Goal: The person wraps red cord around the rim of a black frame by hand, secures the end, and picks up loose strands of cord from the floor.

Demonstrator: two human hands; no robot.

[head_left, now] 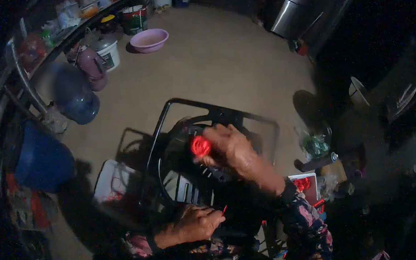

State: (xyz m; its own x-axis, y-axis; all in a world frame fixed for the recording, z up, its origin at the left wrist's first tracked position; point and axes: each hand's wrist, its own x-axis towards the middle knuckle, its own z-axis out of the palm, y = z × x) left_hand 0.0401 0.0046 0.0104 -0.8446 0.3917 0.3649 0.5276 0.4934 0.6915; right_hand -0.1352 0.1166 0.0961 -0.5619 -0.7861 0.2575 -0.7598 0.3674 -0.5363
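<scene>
Winding step: right hand (233, 148) grips red thread spool (200, 146); left hand (201, 221) pinches red thread end (224, 209) over black frame (171, 109); next needs steady tension.

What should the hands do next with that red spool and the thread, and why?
Probably the right hand should pull a little more thread off the red spool. It holds the spool raised over the black frame, while the left hand pinches only a short red thread end lower down.
</scene>
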